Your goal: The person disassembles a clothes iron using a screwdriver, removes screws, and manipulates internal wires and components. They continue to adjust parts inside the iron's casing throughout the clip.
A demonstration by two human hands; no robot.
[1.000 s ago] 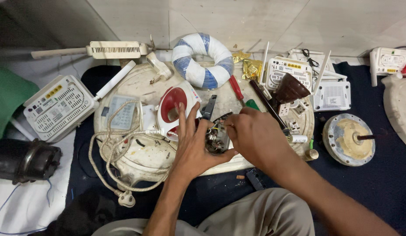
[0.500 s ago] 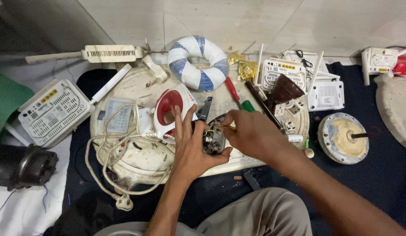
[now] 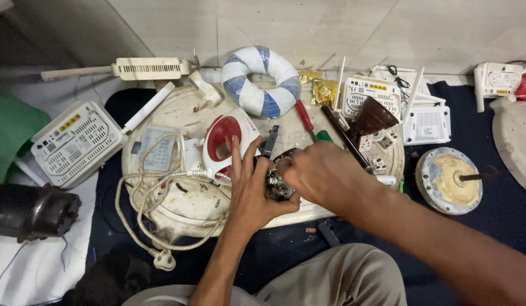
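Head view: both hands at the round tray (image 3: 172, 113).
Left hand (image 3: 252, 190): fingers curled, cupping small motor (image 3: 276, 184), beside red-and-white iron (image 3: 226, 144).
Right hand (image 3: 319, 173): fingers closed over motor top.

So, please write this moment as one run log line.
left hand: holds small motor | right hand: works on it | place: round board

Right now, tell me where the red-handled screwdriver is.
In the head view, the red-handled screwdriver lies on the round white board, just right of the blue-and-white striped ring, beyond the right hand.
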